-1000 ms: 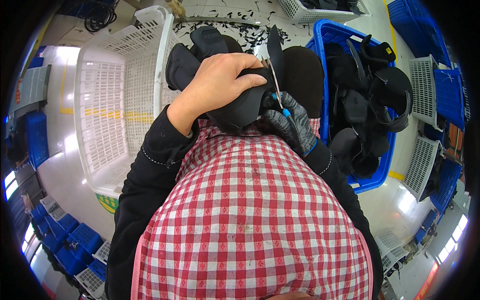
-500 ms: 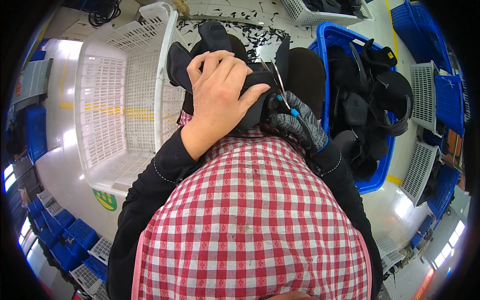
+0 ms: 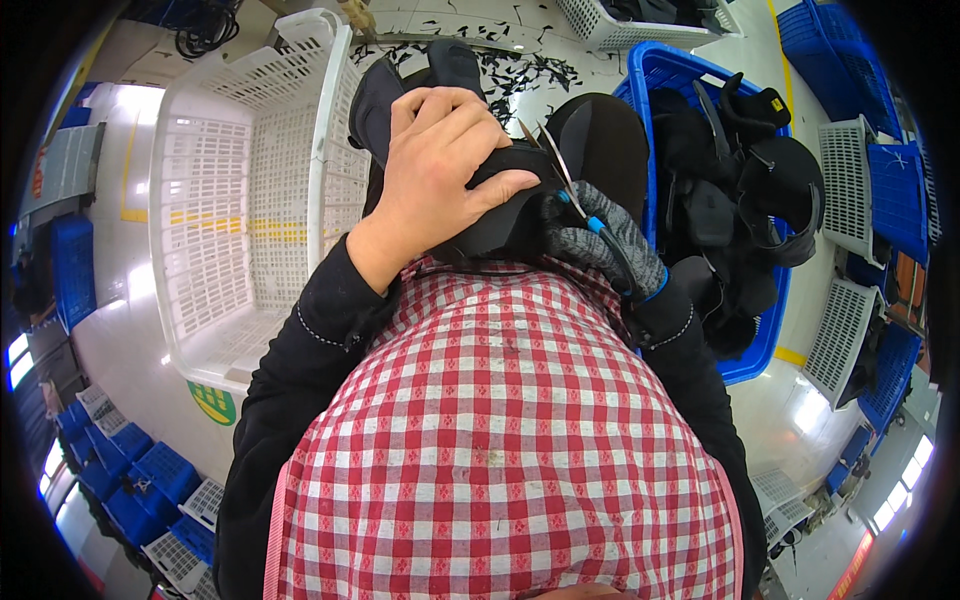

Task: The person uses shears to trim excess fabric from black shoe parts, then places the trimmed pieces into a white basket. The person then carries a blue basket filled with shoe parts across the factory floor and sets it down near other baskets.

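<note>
My bare left hand lies over a black padded piece on my lap, its fingers bent over the far side and its thumb pressed along a raised edge. Two thick flaps of the piece stick up beyond my fingers. My right hand, in a grey knitted glove, is closed around scissors with blue and black handles. Their blades are parted and point away from me, right beside the piece, close to my left thumb. Whether the blades touch the material I cannot tell. The piece's underside is hidden.
A white plastic basket stands to my left. At my right, a blue crate holds several similar black pieces. Black scraps litter the floor ahead, near another white basket. More crates stand along both sides.
My left hand and the black piece have shifted and turned slightly. A dark flap that stood up beside the blades now shows lower, against my right knee. The scissors have barely moved.
</note>
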Demonstrator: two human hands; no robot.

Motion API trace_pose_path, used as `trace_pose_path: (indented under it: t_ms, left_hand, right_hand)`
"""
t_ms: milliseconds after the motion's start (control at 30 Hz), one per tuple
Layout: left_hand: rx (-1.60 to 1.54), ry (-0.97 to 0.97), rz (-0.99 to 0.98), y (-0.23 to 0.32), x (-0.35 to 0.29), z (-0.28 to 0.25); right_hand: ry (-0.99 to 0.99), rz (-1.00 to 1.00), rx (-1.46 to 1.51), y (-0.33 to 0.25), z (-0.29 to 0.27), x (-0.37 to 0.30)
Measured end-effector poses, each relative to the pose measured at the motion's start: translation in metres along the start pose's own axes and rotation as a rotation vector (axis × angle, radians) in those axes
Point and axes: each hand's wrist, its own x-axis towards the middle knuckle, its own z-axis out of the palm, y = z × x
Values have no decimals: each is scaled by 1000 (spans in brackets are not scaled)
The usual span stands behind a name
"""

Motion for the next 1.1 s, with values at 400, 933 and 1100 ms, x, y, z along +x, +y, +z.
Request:
trace_pose_path:
  t_ms: [400, 933, 1100]
  left_hand:
    - [207, 6, -332, 31, -13, 0]
    - [-23, 27, -282, 5, -14, 8]
    - [-48, 13, -294, 3, -15, 10]
  right_hand:
    - [-187, 36, -346, -36, -37, 0]
    - [-375, 344, -365, -81, -67, 19]
    - [-312, 55, -484, -65, -62, 22]
